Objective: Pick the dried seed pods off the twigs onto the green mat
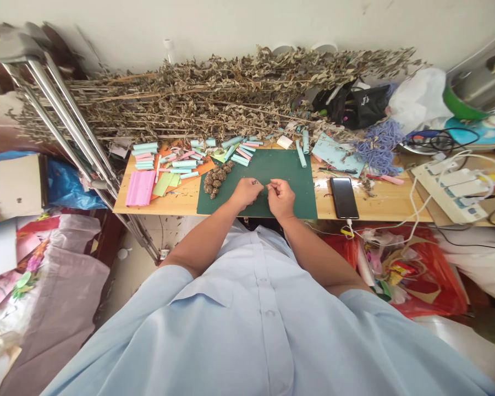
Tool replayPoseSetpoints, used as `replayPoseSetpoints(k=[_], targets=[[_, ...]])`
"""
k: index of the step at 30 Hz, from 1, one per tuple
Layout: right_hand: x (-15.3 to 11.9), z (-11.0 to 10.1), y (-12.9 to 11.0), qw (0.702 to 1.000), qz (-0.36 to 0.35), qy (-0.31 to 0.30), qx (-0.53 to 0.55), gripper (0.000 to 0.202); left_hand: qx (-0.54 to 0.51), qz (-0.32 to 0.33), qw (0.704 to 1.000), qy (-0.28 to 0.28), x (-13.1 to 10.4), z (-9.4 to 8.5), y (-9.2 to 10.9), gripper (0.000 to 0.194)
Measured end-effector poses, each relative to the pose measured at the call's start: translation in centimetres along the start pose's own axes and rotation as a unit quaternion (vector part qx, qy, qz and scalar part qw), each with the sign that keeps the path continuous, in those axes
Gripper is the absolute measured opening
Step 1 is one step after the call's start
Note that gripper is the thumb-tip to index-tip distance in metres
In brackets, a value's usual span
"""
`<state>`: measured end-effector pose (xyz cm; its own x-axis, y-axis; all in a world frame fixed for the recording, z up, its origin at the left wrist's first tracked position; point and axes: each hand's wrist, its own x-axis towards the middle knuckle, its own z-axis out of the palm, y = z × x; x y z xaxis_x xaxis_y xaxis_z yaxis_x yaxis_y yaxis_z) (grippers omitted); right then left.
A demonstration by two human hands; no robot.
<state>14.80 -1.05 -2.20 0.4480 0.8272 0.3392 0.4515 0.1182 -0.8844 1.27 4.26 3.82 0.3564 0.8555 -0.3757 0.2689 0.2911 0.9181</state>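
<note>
Over the green cutting mat (289,165) my left hand (247,192) has its fingers closed, its back turned up with a small dark mark on it. Close beside it, my right hand (281,198) is pinched, the fingertips of both hands nearly meeting. Whatever is between the fingers is too small to make out. A bunch of brown, rough round balls (217,179) lies on the mat to the left of my left hand. Rolled blue and pink paper tubes (185,164) lie along the mat's back left edge.
Dried plant stalks (190,104) line the wall side. Pink folded paper (140,188) sits at the left. A black phone (344,198), purple yarn (381,146) and a power strip (449,190) with cables are on the right. Metal crutches (66,110) lean at the left.
</note>
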Motion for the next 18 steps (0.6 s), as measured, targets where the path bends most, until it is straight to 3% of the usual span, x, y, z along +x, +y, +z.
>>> replayPoseSetpoints(k=[11, 18], targets=[[0.09, -0.39, -0.71, 1.000, -0.010, -0.017, -0.013, 0.029, 0.001, -0.007, 1.000, -0.012, -0.05, -0.13, 0.32, 0.023], [-0.12, -0.49, -0.57, 0.999, -0.020, -0.025, 0.030, 0.030, 0.043, 0.013, 0.998, -0.033, -0.26, -0.29, 0.41, 0.014]])
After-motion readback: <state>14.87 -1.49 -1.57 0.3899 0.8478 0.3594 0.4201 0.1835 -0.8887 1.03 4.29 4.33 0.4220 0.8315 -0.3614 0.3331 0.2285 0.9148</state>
